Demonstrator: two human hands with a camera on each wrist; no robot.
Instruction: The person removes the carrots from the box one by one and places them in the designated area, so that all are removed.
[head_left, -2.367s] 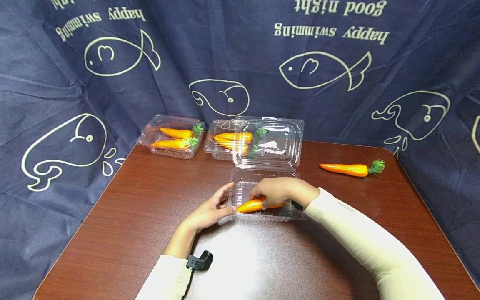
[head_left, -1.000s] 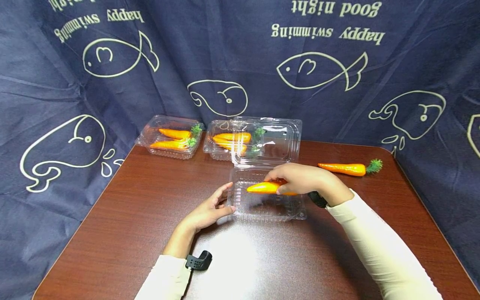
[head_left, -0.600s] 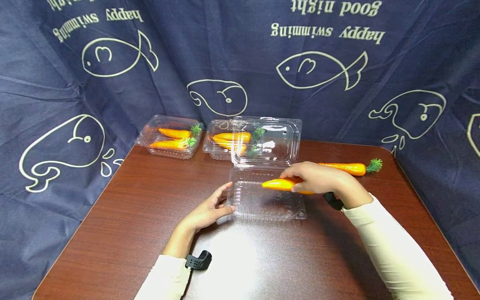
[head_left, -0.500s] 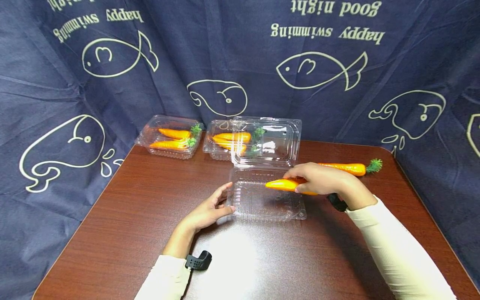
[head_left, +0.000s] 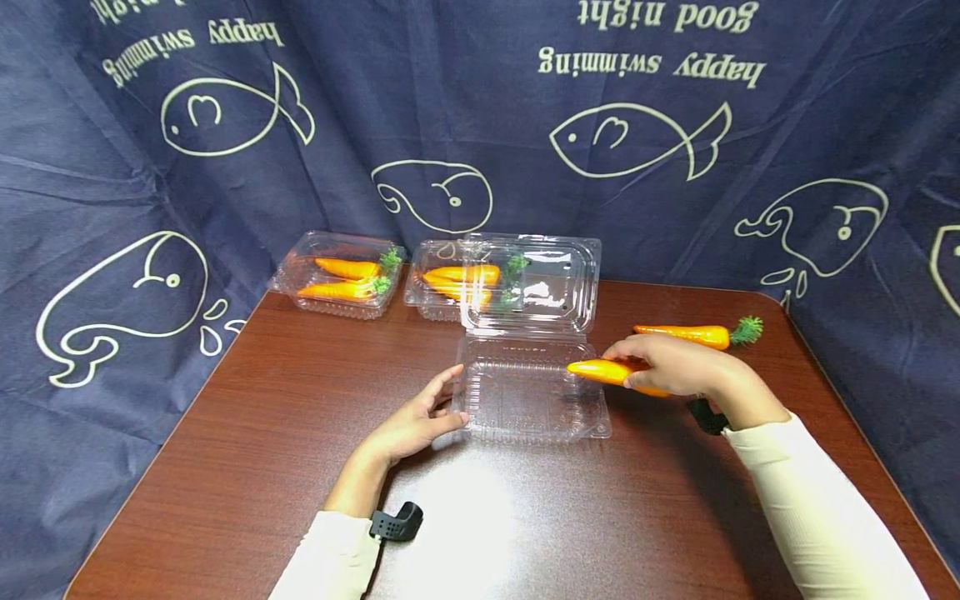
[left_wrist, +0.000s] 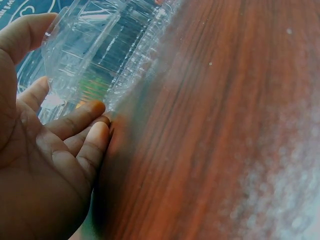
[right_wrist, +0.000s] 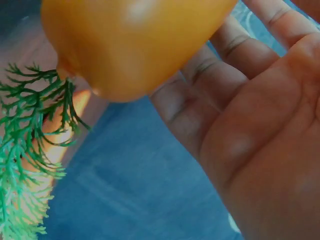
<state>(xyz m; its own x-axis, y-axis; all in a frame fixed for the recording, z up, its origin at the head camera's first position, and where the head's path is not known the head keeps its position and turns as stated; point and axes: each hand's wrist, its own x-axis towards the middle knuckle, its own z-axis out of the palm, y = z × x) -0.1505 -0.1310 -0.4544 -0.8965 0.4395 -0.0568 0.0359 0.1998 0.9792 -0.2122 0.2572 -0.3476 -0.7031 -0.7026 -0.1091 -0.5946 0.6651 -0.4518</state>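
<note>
An orange toy-like carrot [head_left: 600,371] is gripped by my right hand [head_left: 678,365], just above the right rim of a clear plastic clamshell box [head_left: 525,400]. In the right wrist view the carrot's thick end [right_wrist: 135,45] and green leafy top [right_wrist: 35,115] fill the upper left. The box lies with its lid [head_left: 532,283] raised at the back and nothing inside it. My left hand [head_left: 412,429] touches the box's left edge with fingers spread; the left wrist view shows the fingertips against its clear wall [left_wrist: 100,55].
Another carrot [head_left: 686,335] lies at the back right of the brown table [head_left: 300,433], behind my right hand. Two closed clear boxes [head_left: 352,308] [head_left: 442,310] with carrots stand along the back, one partly behind the raised lid. A dark blue printed cloth [head_left: 337,108] hangs behind.
My right hand has lifted the carrot out of the box and carried it to the right, over the box's right rim. My left hand stays at the left edge.
</note>
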